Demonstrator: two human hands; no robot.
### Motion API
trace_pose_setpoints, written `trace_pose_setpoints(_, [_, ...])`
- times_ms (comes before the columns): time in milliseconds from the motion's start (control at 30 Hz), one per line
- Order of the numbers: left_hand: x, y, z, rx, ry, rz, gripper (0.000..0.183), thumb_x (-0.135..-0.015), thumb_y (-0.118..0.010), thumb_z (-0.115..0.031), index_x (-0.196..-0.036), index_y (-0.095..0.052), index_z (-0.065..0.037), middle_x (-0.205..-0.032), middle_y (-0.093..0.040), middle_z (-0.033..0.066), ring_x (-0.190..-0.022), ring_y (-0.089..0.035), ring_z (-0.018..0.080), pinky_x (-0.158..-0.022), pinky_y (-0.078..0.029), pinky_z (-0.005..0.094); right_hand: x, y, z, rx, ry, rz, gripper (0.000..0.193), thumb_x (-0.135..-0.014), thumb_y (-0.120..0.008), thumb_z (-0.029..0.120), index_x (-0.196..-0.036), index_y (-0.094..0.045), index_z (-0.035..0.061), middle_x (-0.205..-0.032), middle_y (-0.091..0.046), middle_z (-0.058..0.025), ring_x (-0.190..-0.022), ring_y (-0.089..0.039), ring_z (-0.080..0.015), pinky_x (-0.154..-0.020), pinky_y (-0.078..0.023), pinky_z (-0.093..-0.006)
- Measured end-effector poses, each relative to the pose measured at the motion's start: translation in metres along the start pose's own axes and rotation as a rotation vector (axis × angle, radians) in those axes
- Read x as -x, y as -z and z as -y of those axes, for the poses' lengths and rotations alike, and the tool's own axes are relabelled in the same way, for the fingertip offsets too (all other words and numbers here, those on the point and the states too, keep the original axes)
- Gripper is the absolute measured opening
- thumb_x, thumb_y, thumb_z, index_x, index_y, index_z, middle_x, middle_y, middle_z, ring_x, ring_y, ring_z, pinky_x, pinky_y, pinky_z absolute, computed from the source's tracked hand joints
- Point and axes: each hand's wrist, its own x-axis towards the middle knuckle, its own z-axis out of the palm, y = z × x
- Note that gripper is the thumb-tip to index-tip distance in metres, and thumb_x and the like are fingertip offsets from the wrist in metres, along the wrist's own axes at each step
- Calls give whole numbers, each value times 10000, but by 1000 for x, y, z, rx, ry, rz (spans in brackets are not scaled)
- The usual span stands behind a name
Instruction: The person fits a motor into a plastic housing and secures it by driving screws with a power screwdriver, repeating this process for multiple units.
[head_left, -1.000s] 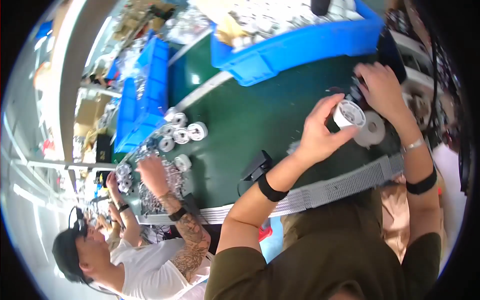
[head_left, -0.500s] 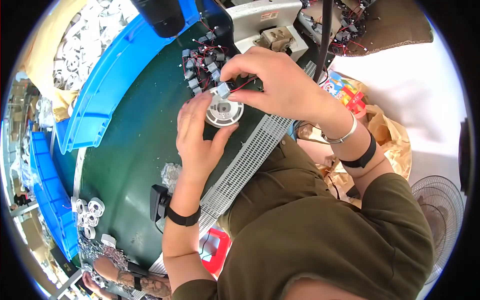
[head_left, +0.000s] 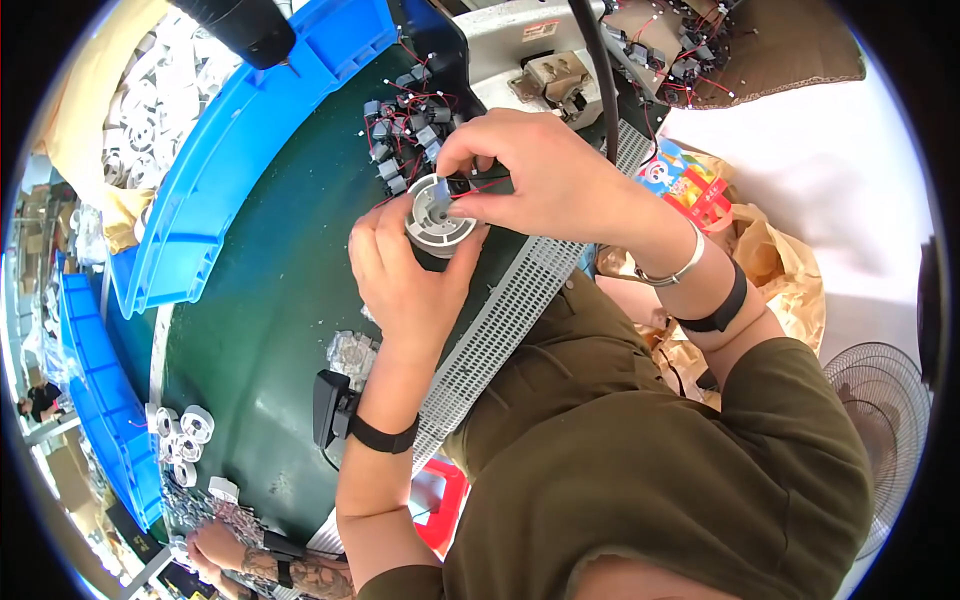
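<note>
A round white plastic housing (head_left: 428, 237) with an open, ribbed face is gripped by its rim in my left hand (head_left: 405, 275), fingers on the far side and thumb on the near side. Between the thumb and fingers of my right hand (head_left: 540, 170) is a small grey block with thin red and black wires (head_left: 441, 192). This block overlaps the housing's middle; how far in it sits is hard to tell. Just beyond my hands lies a pile of similar grey wired blocks (head_left: 408, 125) on the green tabletop (head_left: 270, 260).
A long blue bin (head_left: 215, 165) borders white plastic parts (head_left: 150, 110) at the far left. A black tool (head_left: 245, 30) hangs above it. White rings (head_left: 185, 432) and a co-worker's hands (head_left: 215, 550) are at lower left. A perforated strip (head_left: 510, 295) runs along the near edge.
My right hand has brought the grey block down over the middle of the housing. The housing has shifted slightly and tilted. The hanging black tool appears farther left.
</note>
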Motion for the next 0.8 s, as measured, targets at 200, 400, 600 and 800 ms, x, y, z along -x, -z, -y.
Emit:
trace_pose_setpoints(200, [-15, 6, 1, 238, -64, 102, 661, -642, -774, -183, -1192, -454, -5, -1093, -504, 163, -1023, -500, 359, -869, -417, 419, -6, -7, -9, 64, 18, 57, 239, -700, -708, 126, -882, -589, 29, -804, -572, -91, -754, -555, -254, -663, -455, -341])
trace_pose_setpoints(400, [-19, 3, 5, 205, -106, 59, 556, -584, -733, -74, -1080, -484, -34, -997, -511, 158, -912, -508, 348, -775, -435, 409, -10, -13, 6, 228, 31, 88, 210, -695, -688, 129, -849, -579, 38, -782, -550, -109, -771, -549, -296, -662, -446, -388])
trace_pose_setpoints(600, [1, -4, 1, 274, -24, 55, 707, -603, -771, -246, -1176, -444, 8, -1113, -485, 207, -1036, -474, 388, -886, -401, 453, 7, 2, 19, 297, 68, 193, 301, -704, -661, 88, -995, -602, 35, -923, -540, -109, -887, -537, -284, -754, -460, -353])
trace_pose_setpoints(800, [6, 14, 4, 188, -247, -29, 450, -606, -753, -262, -974, -569, -81, -1141, -477, 203, -1067, -476, 408, -898, -407, 487, -38, 5, 14, -73, 7, -564, 376, -926, -498, 185, -1245, -454, -9, -1104, -518, -56, -1035, -503, -192, -935, -367, -287])
